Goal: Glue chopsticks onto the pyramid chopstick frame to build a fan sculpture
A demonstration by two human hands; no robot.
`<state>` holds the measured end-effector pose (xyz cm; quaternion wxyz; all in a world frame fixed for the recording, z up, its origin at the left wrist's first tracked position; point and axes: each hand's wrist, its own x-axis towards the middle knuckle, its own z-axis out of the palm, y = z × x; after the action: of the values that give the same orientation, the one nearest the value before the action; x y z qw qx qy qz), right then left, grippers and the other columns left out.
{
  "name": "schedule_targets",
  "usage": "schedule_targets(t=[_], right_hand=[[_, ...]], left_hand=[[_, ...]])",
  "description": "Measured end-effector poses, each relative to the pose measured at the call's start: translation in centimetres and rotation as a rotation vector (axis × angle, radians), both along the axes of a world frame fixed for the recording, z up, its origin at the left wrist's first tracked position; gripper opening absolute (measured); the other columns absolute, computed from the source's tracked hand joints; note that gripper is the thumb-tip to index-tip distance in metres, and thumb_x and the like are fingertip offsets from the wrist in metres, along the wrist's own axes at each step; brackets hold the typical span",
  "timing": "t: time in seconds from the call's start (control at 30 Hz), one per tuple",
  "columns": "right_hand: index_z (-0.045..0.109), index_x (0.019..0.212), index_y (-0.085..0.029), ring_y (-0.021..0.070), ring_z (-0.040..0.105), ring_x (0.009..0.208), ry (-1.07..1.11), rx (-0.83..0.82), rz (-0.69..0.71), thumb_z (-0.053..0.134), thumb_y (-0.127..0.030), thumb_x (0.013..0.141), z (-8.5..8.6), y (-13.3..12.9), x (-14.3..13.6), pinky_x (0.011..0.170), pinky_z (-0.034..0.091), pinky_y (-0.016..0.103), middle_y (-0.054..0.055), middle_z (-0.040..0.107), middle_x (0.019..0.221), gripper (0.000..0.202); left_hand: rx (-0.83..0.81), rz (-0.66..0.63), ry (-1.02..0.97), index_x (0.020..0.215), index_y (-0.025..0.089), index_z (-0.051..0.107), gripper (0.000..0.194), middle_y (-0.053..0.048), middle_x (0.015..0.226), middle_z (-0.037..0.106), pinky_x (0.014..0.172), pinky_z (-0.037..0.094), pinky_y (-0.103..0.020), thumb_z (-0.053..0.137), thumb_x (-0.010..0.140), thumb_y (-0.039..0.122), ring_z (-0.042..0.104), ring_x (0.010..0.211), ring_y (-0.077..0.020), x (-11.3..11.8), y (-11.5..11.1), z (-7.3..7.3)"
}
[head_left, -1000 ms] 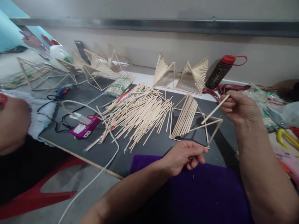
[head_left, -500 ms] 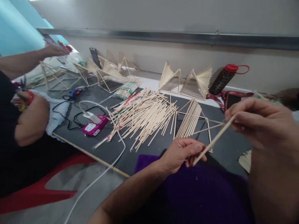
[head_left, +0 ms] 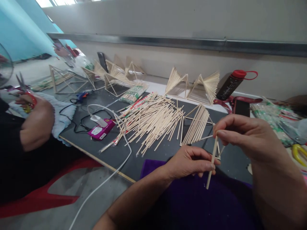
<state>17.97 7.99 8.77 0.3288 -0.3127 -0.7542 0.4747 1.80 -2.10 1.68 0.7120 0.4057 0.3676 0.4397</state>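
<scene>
Holding one wooden stick (head_left: 214, 151) near-upright above purple fabric (head_left: 182, 198) | right hand (head_left: 242, 134) has a pinch grip up top, left hand (head_left: 192, 163) pinches lower, prob to keep it steady | loose sticks (head_left: 155, 118) piled on the counter (head_left: 236, 163), within easy reach I guess

Purple power strip (head_left: 104, 129) on dark tabletop (head_left: 81, 142), white adapter (head_left: 98, 121) plugged in, white cable (head_left: 130, 150) looping out to the strip's right, then down past the table's near edge. Left of the strip, pale blue cloth (head_left: 63, 113) and a co-worker in dark clothing (head_left: 9, 137) gripping a red-handled tool (head_left: 33, 98); below the strip, red chair (head_left: 62, 201). Well right of the strip, dark red-capped bottle (head_left: 229, 87), dark-faced red case (head_left: 241, 107) near it; behind the strip, metal rail (head_left: 168, 42) along the wall.
</scene>
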Motion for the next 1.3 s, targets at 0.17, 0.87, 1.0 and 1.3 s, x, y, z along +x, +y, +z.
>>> schedule_targets(t=[0.17, 0.87, 1.0, 1.3], right_hand=[[0.069, 0.077, -0.018, 0.0097, 0.054, 0.056, -0.128, 0.062, 0.110, 0.072, -0.034, 0.077, 0.1, -0.5, 0.1, 0.049, 0.043, 0.021, 0.001, 0.062, 0.067, 0.016], [0.066, 0.077, -0.024, 0.0085, 0.050, 0.049, 0.135, -0.029, -0.263, 0.072, -0.036, 0.077, -0.9, -0.5, -0.7, 0.040, 0.034, 0.021, 0.000, 0.060, 0.062, 0.013], [0.068, 0.079, -0.029, 0.0102, 0.052, 0.049, 0.004, 0.108, -0.284, 0.073, -0.036, 0.076, -1.0, -0.9, 0.0, 0.041, 0.036, 0.022, -0.001, 0.060, 0.059, 0.010], [0.068, 0.094, -0.033, 0.0142, 0.067, 0.068, -0.395, 0.467, 0.041, 0.059, -0.043, 0.086, -2.2, -4.2, 0.6, 0.058, 0.049, 0.024, -0.002, 0.072, 0.084, 0.016]], left_hand=[[0.010, 0.024, -0.060, 0.088, 0.014, 0.073, 0.023, -0.003, 0.072, 0.069, 0.048, 0.041, -0.019, 0.076, 0.072, 0.030, 0.053, 0.049, -0.0047, 0.2, -0.1, -0.1], [-0.013, 0.074, -0.122, 0.077, 0.015, 0.061, 0.027, 0.000, 0.066, 0.065, 0.040, 0.037, -0.016, 0.076, 0.069, 0.035, 0.054, 0.046, -0.0042, 0.2, 0.1, -0.9], [0.028, 0.206, -0.189, 0.075, 0.014, 0.058, 0.030, -0.001, 0.068, 0.065, 0.039, 0.038, -0.016, 0.076, 0.069, 0.037, 0.059, 0.049, -0.0071, 0.4, 0.7, -1.6], [0.104, 0.505, -0.277, 0.079, 0.018, 0.048, 0.037, -0.002, 0.070, 0.069, 0.035, 0.038, -0.016, 0.069, 0.074, 0.047, 0.063, 0.049, -0.0109, 0.1, 1.2, -1.9]])
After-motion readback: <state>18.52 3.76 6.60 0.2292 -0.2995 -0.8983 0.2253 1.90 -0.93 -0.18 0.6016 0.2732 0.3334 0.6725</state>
